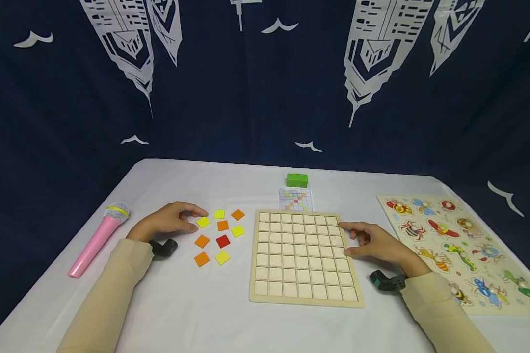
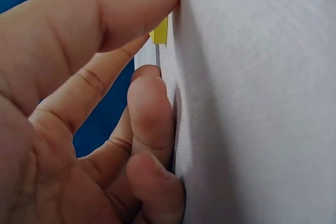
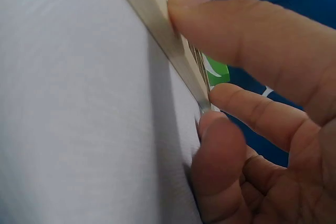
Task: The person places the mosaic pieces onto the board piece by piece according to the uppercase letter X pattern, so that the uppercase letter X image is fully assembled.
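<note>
I am holding the left grip [image 1: 176, 217] beside the leftmost yellow tile [image 1: 203, 222], which is lying on the table [image 1: 168, 304] to the left of the grid board [image 1: 301, 250]. The left grip is standing released: thumb and forefinger are sitting apart at the tile's left side, and I am seeing no closed pinch. The thumb is hiding part of the tile in the left wrist view, so I cannot tell whether a fingertip is touching it. The right grip [image 1: 377, 241] is also released, its thumb and forefinger resting against the board's right edge without wrapping it. I am judging the step in hand to be picking up the tile while bracing the board. For a clean pick-up, I am advising fingertips on opposite edges, low against the table, because the tile is looking thin. I am specifying light, even pressure, since an uneven squeeze could be flipping it. An orange tile [image 1: 223, 225] is lying nearby, so I am preferring a vertical lift over a drag. At the board, I am calling for gentle contact, because pushing could be sliding it toward the tiles.
</note>
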Available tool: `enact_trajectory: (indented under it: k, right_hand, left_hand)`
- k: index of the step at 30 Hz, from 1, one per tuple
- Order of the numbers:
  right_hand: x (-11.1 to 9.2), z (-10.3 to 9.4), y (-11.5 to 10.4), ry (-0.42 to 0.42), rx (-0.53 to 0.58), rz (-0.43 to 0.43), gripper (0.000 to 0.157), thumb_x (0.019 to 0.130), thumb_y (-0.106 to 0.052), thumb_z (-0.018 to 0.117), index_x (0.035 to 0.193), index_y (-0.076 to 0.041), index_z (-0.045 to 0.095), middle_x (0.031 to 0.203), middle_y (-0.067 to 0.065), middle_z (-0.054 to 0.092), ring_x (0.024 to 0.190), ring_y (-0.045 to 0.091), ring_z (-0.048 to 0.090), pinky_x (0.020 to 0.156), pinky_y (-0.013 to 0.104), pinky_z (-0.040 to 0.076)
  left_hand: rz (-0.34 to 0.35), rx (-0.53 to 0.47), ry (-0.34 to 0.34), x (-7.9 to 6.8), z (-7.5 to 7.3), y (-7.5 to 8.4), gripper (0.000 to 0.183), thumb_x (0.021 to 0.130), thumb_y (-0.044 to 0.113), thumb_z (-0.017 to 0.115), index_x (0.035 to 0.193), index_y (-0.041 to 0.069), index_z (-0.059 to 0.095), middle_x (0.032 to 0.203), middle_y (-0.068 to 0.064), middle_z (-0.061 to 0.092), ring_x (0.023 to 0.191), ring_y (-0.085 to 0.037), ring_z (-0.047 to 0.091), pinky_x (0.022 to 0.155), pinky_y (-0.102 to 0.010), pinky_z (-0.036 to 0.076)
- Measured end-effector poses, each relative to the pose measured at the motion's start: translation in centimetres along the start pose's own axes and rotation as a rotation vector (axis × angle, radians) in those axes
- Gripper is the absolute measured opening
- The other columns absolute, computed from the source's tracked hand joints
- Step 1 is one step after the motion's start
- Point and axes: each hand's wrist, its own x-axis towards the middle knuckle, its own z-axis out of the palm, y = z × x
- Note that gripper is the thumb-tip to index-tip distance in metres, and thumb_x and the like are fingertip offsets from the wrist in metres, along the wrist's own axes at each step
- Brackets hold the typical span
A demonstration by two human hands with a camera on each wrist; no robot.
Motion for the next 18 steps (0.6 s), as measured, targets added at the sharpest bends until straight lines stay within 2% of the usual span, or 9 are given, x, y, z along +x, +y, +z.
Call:
enact_trajectory:
  k: [6,14,18]
  right_hand:
    - [0.04,-0.02,-0.13,0.003,-0.021,0.013,0.072,0.089,-0.004,0.087,0.149,0.015,0.053,0.103,0.010,0.052,0.077,0.011,0.045,0.066,0.026,0.041]
    - [0.04,-0.03,-0.17,0.003,-0.015,0.023,0.072,0.089,-0.004,0.087,0.149,0.014,0.053,0.104,0.010,0.053,0.078,0.011,0.046,0.068,0.026,0.041]
    - [0.07,0.02,-0.12,0.001,-0.025,0.024,0.071,0.089,-0.004,0.087,0.149,0.013,0.054,0.104,0.009,0.053,0.079,0.011,0.046,0.068,0.025,0.041]
  left_hand:
    - [-0.006,0.000,0.008,0.04,-0.06,-0.10,0.045,0.092,0.007,0.082,0.135,0.001,0.072,0.134,-0.018,0.070,0.079,-0.020,0.052,0.072,-0.030,0.045]
    - [-0.047,-0.011,0.030,0.14,-0.07,-0.20,0.042,0.092,0.010,0.084,0.131,0.002,0.074,0.106,-0.008,0.066,0.079,-0.021,0.051,0.071,-0.030,0.044]
    - [-0.053,-0.020,0.055,0.10,0.02,-0.50,0.038,0.089,0.012,0.086,0.124,0.002,0.076,0.104,-0.008,0.068,0.078,-0.021,0.052,0.070,-0.029,0.044]
